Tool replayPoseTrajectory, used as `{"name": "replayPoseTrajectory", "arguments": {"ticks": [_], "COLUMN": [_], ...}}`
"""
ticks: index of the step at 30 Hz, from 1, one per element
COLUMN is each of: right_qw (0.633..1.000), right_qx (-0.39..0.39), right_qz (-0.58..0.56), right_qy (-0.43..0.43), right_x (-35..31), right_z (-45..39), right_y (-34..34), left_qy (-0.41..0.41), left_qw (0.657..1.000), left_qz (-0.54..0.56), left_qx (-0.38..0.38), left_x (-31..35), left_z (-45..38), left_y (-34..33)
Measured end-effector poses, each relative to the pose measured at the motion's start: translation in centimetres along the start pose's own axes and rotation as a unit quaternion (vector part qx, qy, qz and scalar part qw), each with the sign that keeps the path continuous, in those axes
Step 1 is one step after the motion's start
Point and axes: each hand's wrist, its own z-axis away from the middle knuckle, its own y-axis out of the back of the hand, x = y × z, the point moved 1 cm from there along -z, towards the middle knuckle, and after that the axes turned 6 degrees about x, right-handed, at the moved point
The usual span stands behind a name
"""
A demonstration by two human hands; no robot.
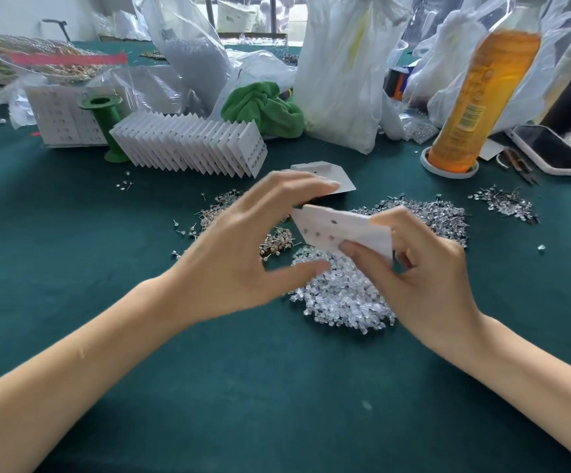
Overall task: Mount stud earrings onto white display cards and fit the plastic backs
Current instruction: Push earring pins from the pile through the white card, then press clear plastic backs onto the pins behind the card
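Pinching white card [342,230] in right hand's [424,278] grip

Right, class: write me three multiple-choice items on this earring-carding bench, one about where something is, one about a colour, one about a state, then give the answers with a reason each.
1. Where is the pile of clear plastic backs?
A. Below the held white card
B. Inside the green spool
C. On the phone

2. What colour is the crumpled cloth behind the row of cards?
A. Red
B. Green
C. Black

3. What is the right hand doing?
A. Lying flat on the table
B. Pinching the card
C. Gripping the orange bottle

Answers:
1 A, the pile spreads on the table just beneath the card.
2 B, it is plainly green.
3 B, thumb and fingers clamp the card's edge; the left hand hangs open beside it.
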Motion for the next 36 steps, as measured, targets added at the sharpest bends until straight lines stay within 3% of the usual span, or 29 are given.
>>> {"name": "replayPoseTrajectory", "arguments": {"ticks": [3, 8, 11, 14, 17, 24, 32, 36], "right_qw": [0.979, 0.916, 0.895, 0.903, 0.925, 0.956, 0.959, 0.942], "right_qx": [-0.002, -0.042, -0.074, -0.113, -0.125, -0.253, -0.256, -0.311], "right_qz": [-0.141, -0.320, -0.332, -0.269, -0.215, -0.015, 0.082, 0.091], "right_qy": [-0.148, -0.238, -0.290, -0.315, -0.288, -0.150, -0.086, -0.083], "right_x": [-0.4, -1.2, -0.7, 0.5, 1.5, 2.1, 2.3, 2.5], "right_z": [-0.1, -1.0, -1.9, -2.9, -4.3, -6.0, -5.7, -5.7], "right_y": [-0.3, -1.3, -1.6, -2.0, -2.8, -4.9, -5.3, -5.8], "left_qy": [-0.062, -0.049, -0.032, -0.004, 0.040, 0.125, 0.145, 0.148], "left_qw": [0.991, 0.989, 0.987, 0.982, 0.974, 0.967, 0.964, 0.965], "left_qz": [-0.119, -0.136, -0.155, -0.189, -0.220, -0.223, -0.223, -0.217], "left_qx": [-0.029, 0.011, 0.009, 0.017, 0.018, 0.015, 0.025, 0.021], "left_x": [-0.4, -0.6, -1.3, -2.8, -4.8, -7.3, -7.2, -7.0], "left_z": [0.4, 0.1, 0.1, 0.1, 0.2, 0.7, 0.7, 0.8], "left_y": [-1.2, -1.6, -1.2, -0.2, 0.8, 1.8, 1.9, 1.8]}}
